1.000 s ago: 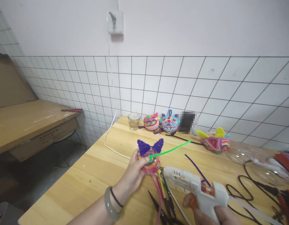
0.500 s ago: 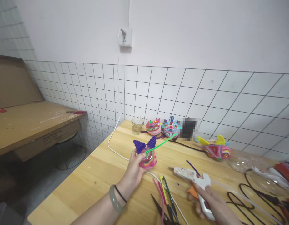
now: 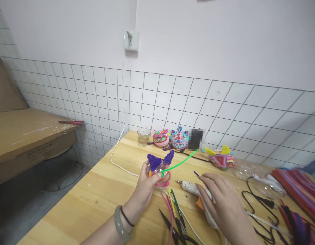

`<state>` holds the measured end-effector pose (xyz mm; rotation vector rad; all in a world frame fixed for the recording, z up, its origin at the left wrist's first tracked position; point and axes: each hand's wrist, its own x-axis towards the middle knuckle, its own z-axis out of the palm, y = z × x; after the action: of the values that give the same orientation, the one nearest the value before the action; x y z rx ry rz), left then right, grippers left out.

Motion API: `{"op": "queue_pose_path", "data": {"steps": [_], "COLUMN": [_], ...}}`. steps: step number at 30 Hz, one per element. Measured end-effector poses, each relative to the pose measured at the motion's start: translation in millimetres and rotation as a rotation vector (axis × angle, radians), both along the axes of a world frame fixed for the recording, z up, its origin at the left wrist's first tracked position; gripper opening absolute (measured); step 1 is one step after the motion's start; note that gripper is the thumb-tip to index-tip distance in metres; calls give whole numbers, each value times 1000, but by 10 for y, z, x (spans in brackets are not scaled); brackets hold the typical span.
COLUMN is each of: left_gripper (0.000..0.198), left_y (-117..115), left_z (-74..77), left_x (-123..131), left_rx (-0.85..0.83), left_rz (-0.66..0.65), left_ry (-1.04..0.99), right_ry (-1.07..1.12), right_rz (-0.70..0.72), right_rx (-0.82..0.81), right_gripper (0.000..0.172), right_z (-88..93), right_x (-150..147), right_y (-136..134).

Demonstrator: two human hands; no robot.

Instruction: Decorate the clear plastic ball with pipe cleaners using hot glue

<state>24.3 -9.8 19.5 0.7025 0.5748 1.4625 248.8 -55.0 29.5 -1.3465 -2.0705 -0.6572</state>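
My left hand (image 3: 145, 189) is closed around a clear ball (image 3: 164, 166) trimmed with coloured pipe cleaners. Two purple pipe-cleaner ears (image 3: 154, 163) stand on its top. A long green pipe cleaner (image 3: 182, 162) is coiled at one end against the ball by my thumb, its free end reaching right. Over the glue gun (image 3: 189, 186), which lies on the table with its nozzle to the left, my right hand (image 3: 222, 200) has its fingers apart. They are beside a short purple pipe cleaner (image 3: 196, 173), partly hidden by the hand; I see no grip on it.
Scissors (image 3: 170, 224), a yellow-and-green-handled tool (image 3: 172, 202) and pink pipe cleaners (image 3: 170, 214) lie in front. Decorated balls (image 3: 178, 141) and a glass cup (image 3: 143, 137) line the wall. Black cords (image 3: 249, 200) and bundled pipe cleaners (image 3: 297, 190) are at right.
My right hand has let go of the glue gun's handle and moved up and left towards the short purple pipe cleaner. My left hand keeps the ball, slightly turned. The view has shifted right.
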Motion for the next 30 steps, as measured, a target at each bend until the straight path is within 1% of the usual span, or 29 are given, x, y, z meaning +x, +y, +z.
{"op": "queue_pose_path", "data": {"steps": [1,3,4,6,10,13,16,21,26,30], "left_gripper": [49,49,49,49,48,48,48,45,42,43], "left_y": [-5,-9,-7,-2,14,24,26,11,-5,-1], "left_z": [-9,-42,-60,-93,-127,-137,-142,-129,-107,-99], "left_x": [7,19,23,29,35,35,33,33,24,15], "left_rx": [10,35,46,52,50,59,59,56,48,21], "left_rz": [0,-5,-9,-9,31,81,104,143,182,212], "left_ry": [26,62,72,85,92,80,77,90,77,60], "right_ry": [-19,-78,-93,-85,-2,95,183,308,385,451], "right_rz": [82,188,214,243,287,312,320,319,297,301], "right_rx": [37,35,25,-18,-141,-175,-199,-184,-121,-125], "right_gripper": [25,21,19,19,15,15,17,18,18,18], "right_z": [120,305,362,405,317,236,190,132,103,83], "right_x": [-110,-313,-395,-503,-566,-608,-691,-834,-960,-1058], "right_y": [21,83,121,199,304,320,306,283,263,254]}}
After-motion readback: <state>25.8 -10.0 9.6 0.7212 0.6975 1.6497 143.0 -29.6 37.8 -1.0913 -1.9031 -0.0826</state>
